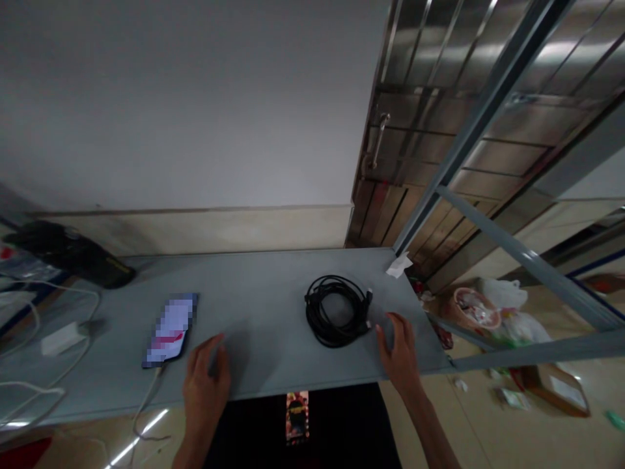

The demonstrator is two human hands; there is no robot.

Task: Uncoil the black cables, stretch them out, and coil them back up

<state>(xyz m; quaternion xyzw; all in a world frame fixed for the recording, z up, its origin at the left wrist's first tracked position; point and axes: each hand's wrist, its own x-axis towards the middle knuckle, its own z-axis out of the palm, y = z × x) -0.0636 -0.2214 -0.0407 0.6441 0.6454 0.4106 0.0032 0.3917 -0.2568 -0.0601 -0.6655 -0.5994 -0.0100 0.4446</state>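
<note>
A coiled black cable [315, 319] lies on the grey shelf [273, 365], its two plug ends pointing right. Just right of the coil, my right hand [399, 348] hovers with thumb and fingers apart, holding nothing. My left hand [208, 374] is over the shelf's front edge, fingers curved and parted from the thumb, with nothing between them. Left of that hand lies a phone [170, 329], its screen lit and blurred out, a white charging cable [151, 391] plugged into its lower end. Neither hand touches the coil or the phone.
A black bottle-like object [78, 254] lies at the back left, near a white power adapter [63, 339] and loose white cords. Grey metal posts [469, 130] rise at the right end, beside a scrap of white paper [399, 265]. A basket of litter [476, 309] stands on the floor.
</note>
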